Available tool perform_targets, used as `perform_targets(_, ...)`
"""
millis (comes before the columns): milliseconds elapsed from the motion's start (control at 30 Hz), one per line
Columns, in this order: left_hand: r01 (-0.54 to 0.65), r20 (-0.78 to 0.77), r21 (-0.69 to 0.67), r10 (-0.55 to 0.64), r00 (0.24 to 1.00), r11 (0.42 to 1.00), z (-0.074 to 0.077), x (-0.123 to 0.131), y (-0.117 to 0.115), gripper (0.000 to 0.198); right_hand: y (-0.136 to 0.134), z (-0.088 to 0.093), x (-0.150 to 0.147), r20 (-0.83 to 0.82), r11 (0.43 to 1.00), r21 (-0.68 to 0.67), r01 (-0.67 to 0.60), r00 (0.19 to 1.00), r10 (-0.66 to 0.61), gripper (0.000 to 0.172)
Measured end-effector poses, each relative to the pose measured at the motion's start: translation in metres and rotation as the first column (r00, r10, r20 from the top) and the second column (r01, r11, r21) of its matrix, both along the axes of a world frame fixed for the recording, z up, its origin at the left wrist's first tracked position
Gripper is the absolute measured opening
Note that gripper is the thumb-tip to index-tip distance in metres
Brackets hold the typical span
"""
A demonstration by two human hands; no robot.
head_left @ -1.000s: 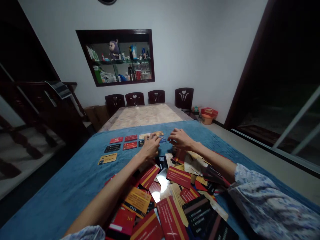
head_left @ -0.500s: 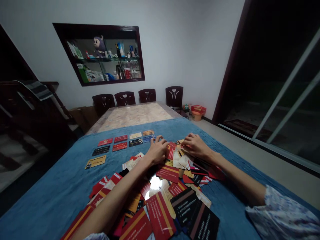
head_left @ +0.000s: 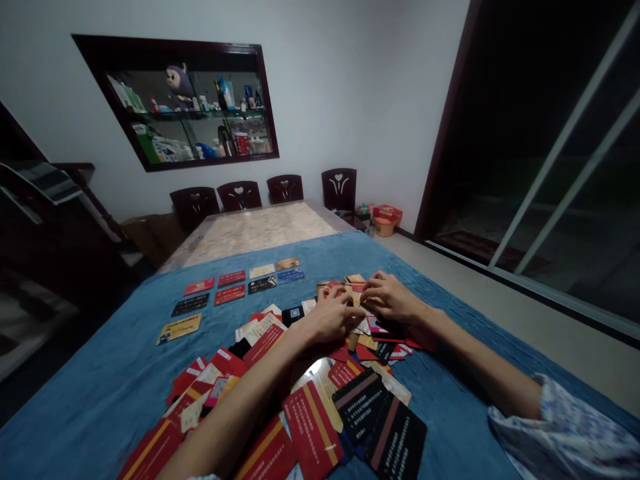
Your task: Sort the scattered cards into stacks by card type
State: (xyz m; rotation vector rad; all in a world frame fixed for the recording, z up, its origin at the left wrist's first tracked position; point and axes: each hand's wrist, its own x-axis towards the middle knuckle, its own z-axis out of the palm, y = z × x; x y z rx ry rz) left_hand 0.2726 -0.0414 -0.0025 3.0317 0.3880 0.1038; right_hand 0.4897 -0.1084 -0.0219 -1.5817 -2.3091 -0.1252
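Note:
A loose heap of printed cards (head_left: pixel 313 427), mostly red with gold stripes, lies on a blue cloth (head_left: pixel 120 373). My left hand (head_left: pixel 336 315) rests palm down over the heap's upper part, its fingers spread and pointing right across the cards. Close beside it, my right hand (head_left: pixel 393 297) bends its fingers loosely, the tips touching pale cards at the heap's far right. No card is clearly lifted by either hand. Two black cards (head_left: pixel 397 433) with white print lie on the near right of the heap. My left forearm hides part of the pile.
Several cards lie apart at the left in rows, among them a gold card (head_left: pixel 179 329), a black card (head_left: pixel 191 305) and a blue card (head_left: pixel 291 275). Past the cloth, the bare tabletop (head_left: pixel 260 230) reaches toward dark chairs (head_left: pixel 239 195). A glass-shelved wall niche (head_left: pixel 200 113) is behind.
My left hand has moved right and slightly toward me, over the cards beside my right hand. My right hand stays nearly in place. The whole view has shifted a little.

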Motion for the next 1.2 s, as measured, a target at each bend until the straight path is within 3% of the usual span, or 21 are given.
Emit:
perform_targets(367,-0.154,0.032,0.016,0.153,0.988,0.988,-0.006,-0.007,0.020,0.041,-0.002,-0.005,-0.005,-0.022,0.998,-0.058,-0.009,1.000,0.007,0.031)
perform_targets(533,-0.199,0.094,0.072,0.192,0.977,0.977,0.000,-0.009,0.017,0.030,-0.003,-0.002,-0.011,-0.009,0.996,-0.086,0.020,1.000,-0.021,0.035)
perform_targets(733,-0.166,0.078,-0.003,0.166,0.983,0.986,0.005,-0.006,0.006,0.022,-0.002,-0.007,-0.011,0.005,0.998,-0.058,0.036,0.999,-0.035,0.038)
perform_targets(1200,-0.183,-0.026,0.021,0.184,0.983,0.983,0.016,-0.006,-0.004,0.025,0.003,-0.014,-0.007,-0.107,0.992,-0.025,-0.123,0.987,0.119,0.041)
